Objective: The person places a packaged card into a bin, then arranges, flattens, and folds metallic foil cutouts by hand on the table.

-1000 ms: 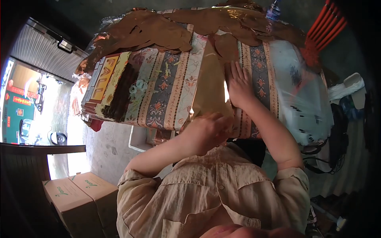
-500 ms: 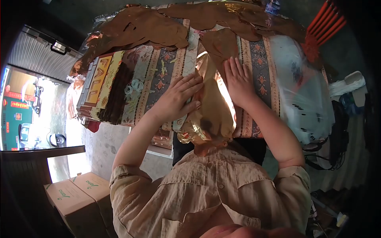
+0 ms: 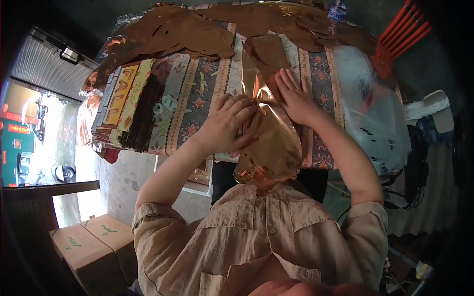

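Note:
A flat, shiny copper-gold foil balloon (image 3: pixel 276 133) lies lengthwise before me, its rounded lower end hanging over the table's near edge against my shirt. My left hand (image 3: pixel 229 123) is at its left edge, fingers bent onto the foil and thumb lower down, gripping it; the fingertips are partly hidden. On the other side my right hand (image 3: pixel 296 101) rests flat with fingers stretched out, touching the foil's right edge. Beneath and beyond the upper end, a duller brown foil piece (image 3: pixel 269 52) continues up the table.
More brown foil sheets (image 3: pixel 173 32) spread along the far edge. Printed packets (image 3: pixel 121 103) marked "FALL" are stacked at left, clear plastic bags (image 3: pixel 370 108) lie at right. The patterned tablecloth (image 3: pixel 321 79) shows between them. Cartons (image 3: pixel 94 241) stand on the floor at lower left.
My left fingers have bent from nearly flat onto the foil. The balloon's lower part has shifted right and slightly up. My right hand has moved slightly left and up.

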{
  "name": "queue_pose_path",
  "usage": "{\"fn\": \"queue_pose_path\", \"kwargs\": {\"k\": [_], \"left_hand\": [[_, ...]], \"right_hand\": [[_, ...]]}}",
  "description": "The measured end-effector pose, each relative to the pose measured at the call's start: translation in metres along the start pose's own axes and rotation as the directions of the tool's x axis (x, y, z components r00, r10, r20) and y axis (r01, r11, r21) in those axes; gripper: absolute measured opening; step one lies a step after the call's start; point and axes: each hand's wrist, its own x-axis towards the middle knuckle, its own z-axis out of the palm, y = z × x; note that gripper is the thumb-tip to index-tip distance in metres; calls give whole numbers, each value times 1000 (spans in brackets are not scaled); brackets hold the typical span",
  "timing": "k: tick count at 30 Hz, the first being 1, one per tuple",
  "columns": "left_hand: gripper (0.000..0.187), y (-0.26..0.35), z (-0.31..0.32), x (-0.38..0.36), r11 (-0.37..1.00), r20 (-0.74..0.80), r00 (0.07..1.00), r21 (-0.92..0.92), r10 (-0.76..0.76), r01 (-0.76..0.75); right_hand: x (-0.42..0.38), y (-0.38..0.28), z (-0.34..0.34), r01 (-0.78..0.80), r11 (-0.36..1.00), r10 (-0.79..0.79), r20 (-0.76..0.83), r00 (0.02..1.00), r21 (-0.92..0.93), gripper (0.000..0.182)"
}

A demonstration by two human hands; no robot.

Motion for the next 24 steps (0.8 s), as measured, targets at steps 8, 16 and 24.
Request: {"fn": "queue_pose_path", "kwargs": {"k": [8,16,24], "left_hand": [[63,-1,-2,1,1000,5,1000,-19,-17,18],[59,-5,-4,0,994,-39,998,-103,-45,41],[49,-45,6,28,995,-104,991,-56,-89,84]], "right_hand": [[-3,19,16,323,911,-216,-372,903,256,58],[-8,9,12,345,932,-312,-235,920,111,66],[-8,9,15,354,935,-338,-237,911,27,66]]}}
